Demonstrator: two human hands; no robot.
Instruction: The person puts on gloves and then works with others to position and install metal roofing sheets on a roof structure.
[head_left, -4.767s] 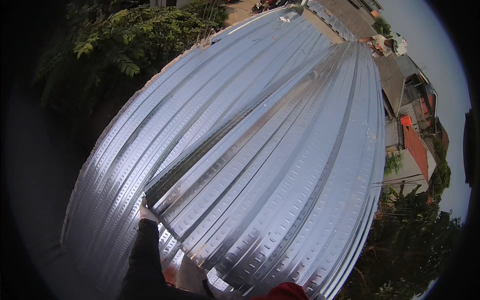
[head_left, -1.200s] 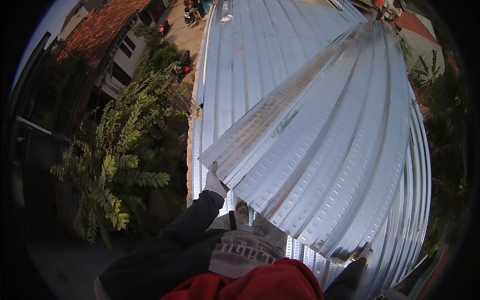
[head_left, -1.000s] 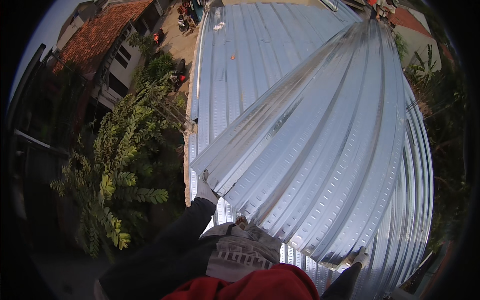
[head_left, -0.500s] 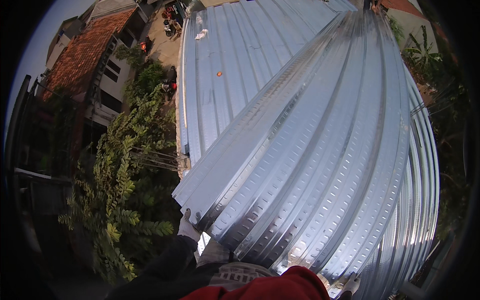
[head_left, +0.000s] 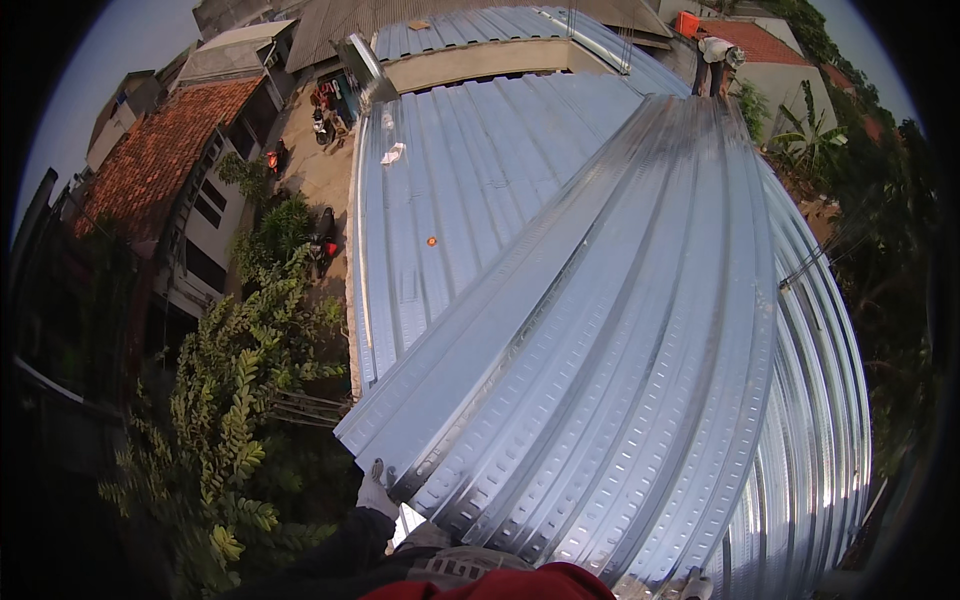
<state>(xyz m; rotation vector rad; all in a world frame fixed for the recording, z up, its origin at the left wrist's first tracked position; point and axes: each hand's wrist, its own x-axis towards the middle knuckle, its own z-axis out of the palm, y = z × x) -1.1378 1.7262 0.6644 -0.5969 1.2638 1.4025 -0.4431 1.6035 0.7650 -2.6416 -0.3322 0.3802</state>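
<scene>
While the long corrugated metal sheet (head_left: 640,380) lies raised and slanted across the roof, its near corner is carried by the left hand (head_left: 374,492), gloved in a pale work glove and closed on the sheet's lower left edge. The right hand (head_left: 697,585) shows only as a sliver at the bottom rim, up against the sheet's near right corner; whether it grips or merely rests there cannot be told. The sheet runs from the person's lap-side edge away toward the far end of the roof, where another person (head_left: 716,60) stands bent over by its far end. Beneath and to the left, the already laid roofing panels (head_left: 450,200) cover the slope in even ribs, with a small orange object (head_left: 431,241) and a scrap of pale material (head_left: 393,152) lying on them. Judged from this, much of the roof is covered, and this sheet is not yet seated: it sits askew to the ribs below, its near left corner jutting past the eave above the trees (head_left: 240,400), so aligning and fixing appear left to do.
</scene>
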